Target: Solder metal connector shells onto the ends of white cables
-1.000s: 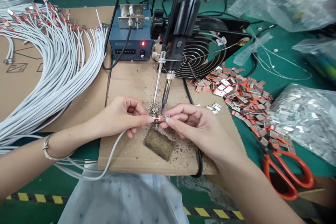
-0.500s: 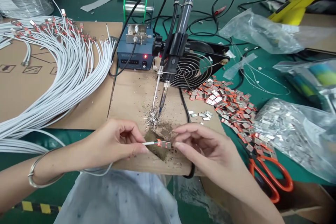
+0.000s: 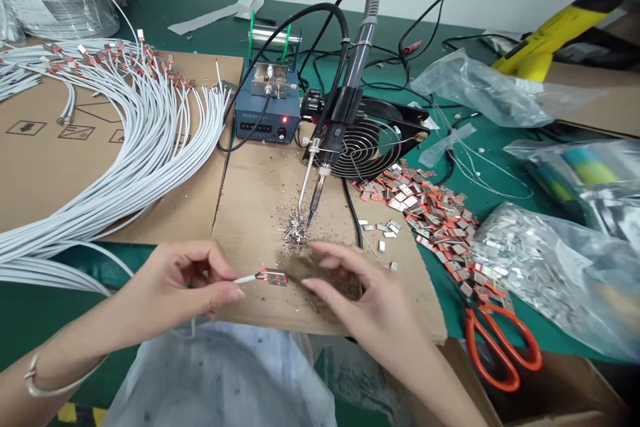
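Note:
My left hand (image 3: 193, 280) pinches a white cable (image 3: 246, 279) between thumb and fingers, close to its end. On that end sits a USB connector (image 3: 274, 277), metal and orange, pointing right. My right hand (image 3: 360, 290) hovers to the right of the connector, thumb and fingers apart with nothing between them. Beneath it lies a dark brown pad (image 3: 300, 267), partly hidden by the fingers. Above the hands, a soldering iron (image 3: 330, 147) stands clamped at a slant, its tip over a heap of solder bits (image 3: 295, 230).
At left, many white cables (image 3: 150, 160) lie bundled on cardboard. Behind stand a blue solder feeder (image 3: 263, 121) and a black fan (image 3: 367, 147). To the right are a pile of USB connectors (image 3: 435, 207), orange-handled scissors (image 3: 500, 347) and a plastic bag of metal parts (image 3: 525, 267).
Both hands have shifted left in the view, the cable and connector with the left one. The right hand stays open and now covers part of the brown pad. The camera view has shifted slightly.

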`<state>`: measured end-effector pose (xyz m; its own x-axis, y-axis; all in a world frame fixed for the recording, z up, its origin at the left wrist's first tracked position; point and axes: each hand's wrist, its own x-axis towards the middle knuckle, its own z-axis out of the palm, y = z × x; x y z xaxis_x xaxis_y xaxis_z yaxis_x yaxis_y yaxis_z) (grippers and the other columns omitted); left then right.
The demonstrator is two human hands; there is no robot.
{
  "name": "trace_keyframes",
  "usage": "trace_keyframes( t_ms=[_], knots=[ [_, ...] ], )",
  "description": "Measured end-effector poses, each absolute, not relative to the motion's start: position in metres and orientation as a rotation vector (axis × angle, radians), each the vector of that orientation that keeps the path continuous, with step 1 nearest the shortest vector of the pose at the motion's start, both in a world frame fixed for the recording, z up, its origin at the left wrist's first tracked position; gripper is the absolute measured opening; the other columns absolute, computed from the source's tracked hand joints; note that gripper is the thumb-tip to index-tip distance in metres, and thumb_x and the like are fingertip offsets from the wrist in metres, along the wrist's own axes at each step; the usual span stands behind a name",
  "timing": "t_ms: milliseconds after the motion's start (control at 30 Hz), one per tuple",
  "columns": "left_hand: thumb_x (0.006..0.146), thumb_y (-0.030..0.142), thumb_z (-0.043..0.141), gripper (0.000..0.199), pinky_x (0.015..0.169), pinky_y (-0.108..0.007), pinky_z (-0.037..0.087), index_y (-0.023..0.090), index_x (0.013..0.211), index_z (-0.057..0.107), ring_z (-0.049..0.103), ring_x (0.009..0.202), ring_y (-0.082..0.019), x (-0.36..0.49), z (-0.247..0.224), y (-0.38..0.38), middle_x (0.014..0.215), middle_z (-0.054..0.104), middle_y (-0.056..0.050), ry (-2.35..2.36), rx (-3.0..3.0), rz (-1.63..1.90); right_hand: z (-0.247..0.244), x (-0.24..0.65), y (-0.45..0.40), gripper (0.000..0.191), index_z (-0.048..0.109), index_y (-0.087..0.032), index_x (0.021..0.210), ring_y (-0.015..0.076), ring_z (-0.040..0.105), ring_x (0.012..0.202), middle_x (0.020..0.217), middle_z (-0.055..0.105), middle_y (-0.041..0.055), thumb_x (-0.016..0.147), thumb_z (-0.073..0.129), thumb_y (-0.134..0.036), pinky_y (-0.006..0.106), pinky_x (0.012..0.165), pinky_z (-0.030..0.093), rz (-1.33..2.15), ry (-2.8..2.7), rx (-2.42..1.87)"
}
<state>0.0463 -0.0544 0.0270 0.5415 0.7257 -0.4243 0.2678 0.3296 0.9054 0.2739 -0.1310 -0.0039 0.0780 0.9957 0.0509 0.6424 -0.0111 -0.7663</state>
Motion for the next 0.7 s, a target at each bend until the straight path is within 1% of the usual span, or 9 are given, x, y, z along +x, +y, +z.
trace_keyframes(
  t_ms=[67, 133, 167, 300, 367, 467, 533, 600, 700],
  knots=[
    [0.063, 0.022, 0.073, 0.017, 0.043, -0.016, 0.043, 0.015, 0.059, 0.058, 0.052, 0.043, -0.007, 0.04, 0.025, -0.059, 0.052, 0.055, 0.005, 1.067, 1.185, 0.482, -0.006, 0.28, -0.124, 0.013, 0.063, -0.022, 0.091, 0.0179, 0.059, 0.071, 0.082, 0.066, 0.0035, 0.078, 0.062, -0.025, 0.03, 0.064, 0.047, 0.654, -1.449, -1.695],
    [0.061, 0.019, 0.074, 0.015, 0.043, -0.016, 0.044, 0.015, 0.058, 0.06, 0.053, 0.042, -0.006, 0.036, 0.024, -0.062, 0.052, 0.054, 0.005, 1.112, 1.141, 0.565, -0.007, 0.286, -0.114, 0.005, 0.061, -0.021, 0.078, 0.0154, 0.056, 0.063, 0.073, 0.063, 0.0021, 0.076, 0.062, -0.025, 0.027, 0.057, 0.045, 0.645, -1.281, -1.645],
    [0.061, 0.017, 0.073, 0.014, 0.043, -0.015, 0.044, 0.015, 0.058, 0.06, 0.053, 0.041, -0.006, 0.035, 0.024, -0.064, 0.051, 0.053, 0.006, 1.12, 1.127, 0.593, -0.007, 0.287, -0.109, 0.006, 0.059, -0.021, 0.076, 0.0135, 0.053, 0.058, 0.067, 0.059, 0.0002, 0.075, 0.063, -0.025, 0.025, 0.052, 0.043, 0.667, -1.205, -1.613],
    [0.059, 0.014, 0.072, 0.014, 0.041, -0.014, 0.045, 0.016, 0.054, 0.06, 0.052, 0.04, -0.006, 0.032, 0.022, -0.065, 0.051, 0.053, 0.007, 1.147, 1.1, 0.688, -0.007, 0.287, -0.093, 0.022, 0.058, -0.019, 0.087, 0.0076, 0.036, 0.041, 0.051, 0.042, -0.008, 0.069, 0.066, -0.028, 0.019, 0.038, 0.032, 0.873, -0.992, -1.545],
    [0.059, 0.013, 0.072, 0.014, 0.04, -0.014, 0.045, 0.017, 0.053, 0.06, 0.052, 0.039, -0.005, 0.03, 0.021, -0.064, 0.05, 0.054, 0.006, 1.162, 1.1, 0.721, -0.006, 0.285, -0.091, 0.024, 0.059, -0.018, 0.086, 0.0069, 0.034, 0.039, 0.049, 0.041, -0.0086, 0.068, 0.067, -0.032, 0.019, 0.037, 0.033, 0.966, -0.943, -1.544],
    [0.059, 0.012, 0.071, 0.013, 0.04, -0.013, 0.045, 0.019, 0.054, 0.061, 0.051, 0.038, -0.005, 0.028, 0.019, -0.062, 0.047, 0.056, 0.007, 1.174, 1.096, 0.767, -0.005, 0.283, -0.096, 0.02, 0.059, -0.018, 0.079, 0.007, 0.035, 0.04, 0.05, 0.042, -0.008, 0.067, 0.068, -0.031, 0.019, 0.036, 0.033, 0.978, -0.981, -1.541],
    [0.059, 0.011, 0.069, 0.013, 0.04, -0.013, 0.044, 0.02, 0.054, 0.062, 0.051, 0.038, -0.005, 0.027, 0.017, -0.061, 0.046, 0.056, 0.007, 1.183, 1.098, 0.803, -0.005, 0.281, -0.102, 0.013, 0.059, -0.019, 0.076, 0.008, 0.041, 0.043, 0.053, 0.047, -0.0065, 0.069, 0.067, -0.026, 0.019, 0.039, 0.036, 0.856, -1.065, -1.539],
    [0.06, 0.011, 0.069, 0.013, 0.04, -0.013, 0.044, 0.02, 0.054, 0.062, 0.051, 0.038, -0.005, 0.026, 0.015, -0.059, 0.046, 0.056, 0.008, 1.193, 1.107, 0.836, -0.005, 0.279, -0.108, 0.008, 0.06, -0.02, 0.077, 0.0093, 0.048, 0.051, 0.06, 0.053, -0.0045, 0.072, 0.065, -0.02, 0.02, 0.046, 0.04, 0.636, -1.171, -1.556],
    [0.06, 0.01, 0.068, 0.013, 0.04, -0.013, 0.044, 0.02, 0.054, 0.061, 0.051, 0.038, -0.006, 0.027, 0.011, -0.058, 0.045, 0.056, 0.008, 1.206, 1.105, 0.868, -0.006, 0.276, -0.114, 0.013, 0.061, -0.022, 0.085, 0.0096, 0.052, 0.059, 0.069, 0.059, -0.0033, 0.076, 0.063, -0.013, 0.02, 0.054, 0.043, 0.319, -1.324, -1.588]
  ],
)
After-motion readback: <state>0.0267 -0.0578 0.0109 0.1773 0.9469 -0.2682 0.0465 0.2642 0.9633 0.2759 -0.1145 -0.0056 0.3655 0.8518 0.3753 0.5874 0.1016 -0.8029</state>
